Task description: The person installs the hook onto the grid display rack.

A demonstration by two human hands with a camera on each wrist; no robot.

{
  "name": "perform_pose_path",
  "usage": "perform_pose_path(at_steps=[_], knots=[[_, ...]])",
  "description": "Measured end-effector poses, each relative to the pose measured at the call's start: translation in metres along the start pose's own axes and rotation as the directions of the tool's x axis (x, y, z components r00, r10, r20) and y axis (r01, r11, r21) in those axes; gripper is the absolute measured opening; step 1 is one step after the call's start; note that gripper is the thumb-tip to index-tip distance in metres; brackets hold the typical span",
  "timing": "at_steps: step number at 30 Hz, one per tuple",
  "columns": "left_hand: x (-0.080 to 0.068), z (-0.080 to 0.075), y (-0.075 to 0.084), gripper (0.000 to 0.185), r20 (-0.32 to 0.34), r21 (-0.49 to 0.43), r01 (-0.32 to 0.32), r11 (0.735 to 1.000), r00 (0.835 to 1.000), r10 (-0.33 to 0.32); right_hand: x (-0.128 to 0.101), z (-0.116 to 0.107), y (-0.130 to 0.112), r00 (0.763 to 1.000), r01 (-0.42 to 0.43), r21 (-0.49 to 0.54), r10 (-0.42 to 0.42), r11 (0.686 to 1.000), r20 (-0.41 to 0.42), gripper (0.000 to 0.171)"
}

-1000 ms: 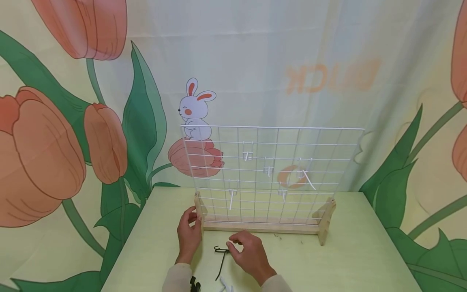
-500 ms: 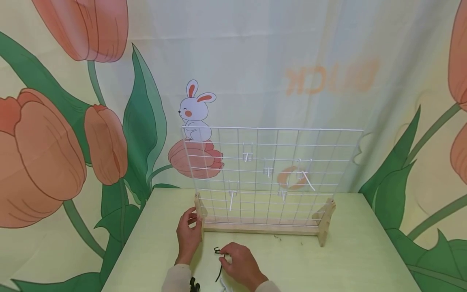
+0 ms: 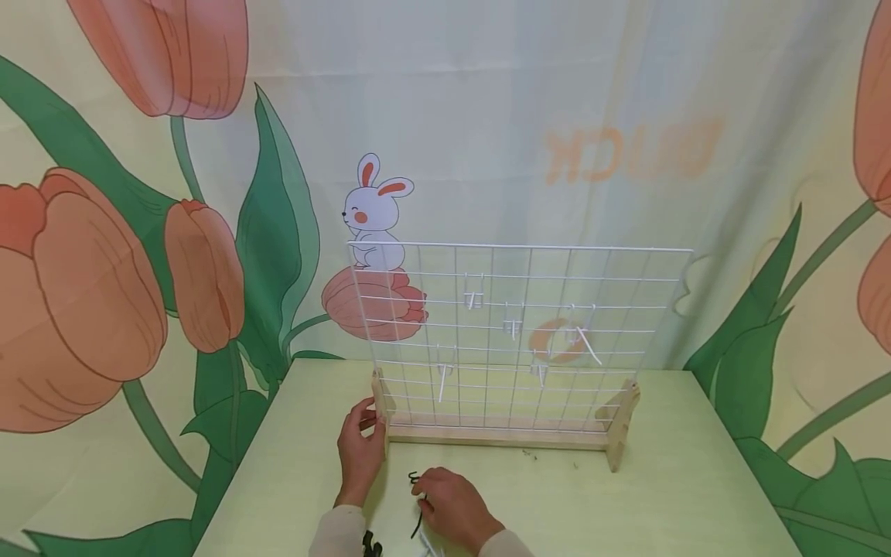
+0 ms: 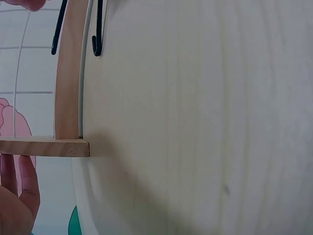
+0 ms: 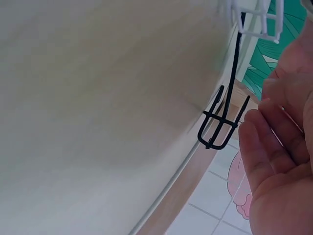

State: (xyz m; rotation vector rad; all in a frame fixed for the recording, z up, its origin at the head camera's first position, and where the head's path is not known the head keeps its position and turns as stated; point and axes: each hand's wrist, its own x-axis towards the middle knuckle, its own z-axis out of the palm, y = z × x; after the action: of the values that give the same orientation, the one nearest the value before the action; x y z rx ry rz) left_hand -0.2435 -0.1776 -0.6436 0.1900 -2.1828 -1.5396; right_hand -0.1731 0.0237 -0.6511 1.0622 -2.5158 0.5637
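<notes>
My left hand (image 3: 360, 452) is at the left wooden foot (image 3: 379, 410) of a white wire grid rack (image 3: 522, 247). In the left wrist view its fairly straight fingers (image 4: 29, 181) touch the foot's outer face. Over a black wire hook (image 3: 414, 478) on the table is my right hand (image 3: 455, 507), covering part of it in the head view. The right wrist view has the hook's double prongs (image 5: 223, 120) close beside the loosely bent fingertips, with no grip visible. Below that hand lies a white wire hook (image 3: 428, 544), partly hidden.
Several white hooks (image 3: 443, 383) hang on the grid. A black object (image 3: 372, 545) sits by the left sleeve, cut off by the frame. Small dark bits (image 3: 530, 455) lie before the rack's wooden base (image 3: 501, 439). Behind the table (image 3: 682, 480) hangs a tulip-print curtain (image 3: 487, 155).
My right hand has moved left and slightly toward me, over the black hook. The left hand stays at the wooden foot, and the hook has not visibly moved.
</notes>
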Motion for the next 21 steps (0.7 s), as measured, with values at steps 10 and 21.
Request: perform_pose_path(at_steps=[10,21], knots=[[-0.001,0.0,-0.002,0.038,-0.009,-0.007,-0.007,1.0,1.0,0.007,0.005,0.005,0.004,0.989,0.027,-0.013,-0.024,1.0,0.148,0.015],[-0.001,0.0,-0.008,0.04,-0.009,-0.024,-0.009,1.0,1.0,0.009,0.005,0.013,0.004,0.974,0.027,0.04,-0.035,0.999,0.223,0.019]])
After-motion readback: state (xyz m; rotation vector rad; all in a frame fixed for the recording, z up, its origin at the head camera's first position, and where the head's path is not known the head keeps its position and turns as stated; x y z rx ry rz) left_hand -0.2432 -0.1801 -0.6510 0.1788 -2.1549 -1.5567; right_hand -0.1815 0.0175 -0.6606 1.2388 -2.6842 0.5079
